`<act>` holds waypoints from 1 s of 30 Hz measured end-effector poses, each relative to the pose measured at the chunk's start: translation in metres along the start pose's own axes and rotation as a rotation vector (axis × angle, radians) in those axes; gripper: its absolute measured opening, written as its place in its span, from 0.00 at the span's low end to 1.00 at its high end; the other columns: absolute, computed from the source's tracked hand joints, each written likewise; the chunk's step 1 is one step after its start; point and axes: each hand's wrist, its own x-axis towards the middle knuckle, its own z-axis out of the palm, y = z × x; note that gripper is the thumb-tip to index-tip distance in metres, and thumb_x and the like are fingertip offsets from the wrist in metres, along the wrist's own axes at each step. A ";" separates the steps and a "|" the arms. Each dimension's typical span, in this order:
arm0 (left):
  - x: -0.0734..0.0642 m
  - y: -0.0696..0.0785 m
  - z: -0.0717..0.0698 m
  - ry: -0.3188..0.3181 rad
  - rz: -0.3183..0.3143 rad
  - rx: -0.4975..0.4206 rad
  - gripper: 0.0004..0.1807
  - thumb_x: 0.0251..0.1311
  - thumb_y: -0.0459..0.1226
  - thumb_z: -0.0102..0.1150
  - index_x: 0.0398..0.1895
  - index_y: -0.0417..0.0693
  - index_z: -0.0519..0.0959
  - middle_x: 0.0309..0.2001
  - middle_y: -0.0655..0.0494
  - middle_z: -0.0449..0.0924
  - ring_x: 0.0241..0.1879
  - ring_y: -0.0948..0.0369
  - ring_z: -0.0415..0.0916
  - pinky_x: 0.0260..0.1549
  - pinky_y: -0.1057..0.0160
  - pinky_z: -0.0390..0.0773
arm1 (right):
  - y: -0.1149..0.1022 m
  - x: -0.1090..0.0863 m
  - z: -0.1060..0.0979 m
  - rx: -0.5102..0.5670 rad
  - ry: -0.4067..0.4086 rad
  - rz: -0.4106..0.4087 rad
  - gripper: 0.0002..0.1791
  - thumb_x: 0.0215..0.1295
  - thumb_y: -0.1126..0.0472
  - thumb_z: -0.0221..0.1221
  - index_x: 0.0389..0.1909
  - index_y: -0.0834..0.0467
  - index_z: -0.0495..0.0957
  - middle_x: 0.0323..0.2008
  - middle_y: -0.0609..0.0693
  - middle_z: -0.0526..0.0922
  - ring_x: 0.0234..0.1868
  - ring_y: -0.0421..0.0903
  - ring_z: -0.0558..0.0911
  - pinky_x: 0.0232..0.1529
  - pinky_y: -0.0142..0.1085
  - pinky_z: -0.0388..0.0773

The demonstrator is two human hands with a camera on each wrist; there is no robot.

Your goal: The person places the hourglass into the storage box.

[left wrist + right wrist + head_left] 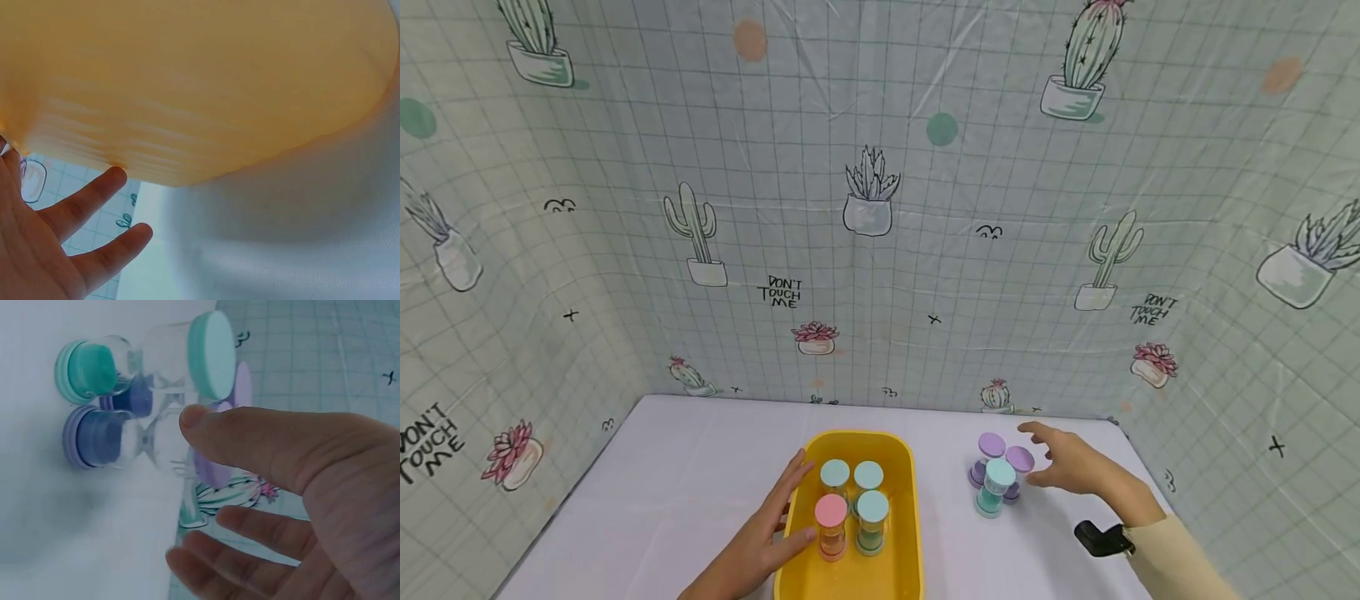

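Observation:
My left hand (765, 531) rests at the left rim of a yellow tray (917, 533). In the left wrist view its fingers are straight and spread, a fingertip right at the tray's outer wall (219, 94). Inside the tray stand a pink sand timer (831, 511) and three light-blue-capped ones (872, 507). My right hand (1070, 461) is beside a group of three upright timers: two purple (1019, 459) and one turquoise (999, 477). In the right wrist view, its thumb overlaps the nearer purple timer (100, 439), while the other fingers are spread apart from it.
The tray and timers stand on a white tabletop (685, 467). A grid-patterned cloth (880, 275) with cactus drawings rises behind and along both sides. A black strap device (1101, 539) sits on the right wrist, by a light sleeve (1180, 558).

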 end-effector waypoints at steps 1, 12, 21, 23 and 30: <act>0.000 0.000 0.000 -0.003 0.002 0.003 0.41 0.73 0.45 0.57 0.84 0.61 0.50 0.85 0.53 0.32 0.76 0.38 0.57 0.57 0.37 0.74 | 0.002 0.001 0.002 0.021 -0.008 0.011 0.40 0.53 0.64 0.75 0.67 0.66 0.69 0.58 0.76 0.78 0.49 0.66 0.84 0.46 0.56 0.84; 0.000 -0.003 -0.004 0.000 0.061 0.023 0.40 0.74 0.43 0.56 0.84 0.59 0.50 0.85 0.53 0.32 0.74 0.41 0.59 0.55 0.47 0.75 | 0.008 0.012 0.020 0.114 -0.018 0.053 0.38 0.54 0.64 0.74 0.66 0.67 0.71 0.54 0.70 0.82 0.43 0.53 0.86 0.43 0.48 0.85; 0.000 -0.003 -0.002 0.001 0.057 0.021 0.41 0.73 0.43 0.57 0.84 0.58 0.50 0.85 0.53 0.34 0.73 0.43 0.61 0.54 0.53 0.76 | 0.008 0.015 0.021 0.070 -0.024 0.028 0.30 0.53 0.66 0.75 0.58 0.66 0.78 0.50 0.64 0.83 0.43 0.50 0.81 0.40 0.43 0.84; 0.000 -0.004 -0.001 0.002 0.058 0.020 0.41 0.73 0.43 0.57 0.84 0.57 0.50 0.85 0.53 0.34 0.71 0.43 0.64 0.54 0.53 0.76 | 0.008 0.015 0.020 0.057 -0.026 0.036 0.28 0.53 0.66 0.75 0.56 0.66 0.79 0.49 0.63 0.83 0.42 0.50 0.80 0.39 0.42 0.83; 0.000 -0.005 -0.002 0.007 0.071 0.006 0.40 0.73 0.42 0.57 0.84 0.55 0.50 0.85 0.51 0.33 0.73 0.39 0.61 0.54 0.46 0.75 | 0.008 0.015 0.015 0.060 -0.041 0.062 0.24 0.55 0.66 0.74 0.53 0.66 0.80 0.46 0.61 0.84 0.38 0.48 0.81 0.35 0.40 0.83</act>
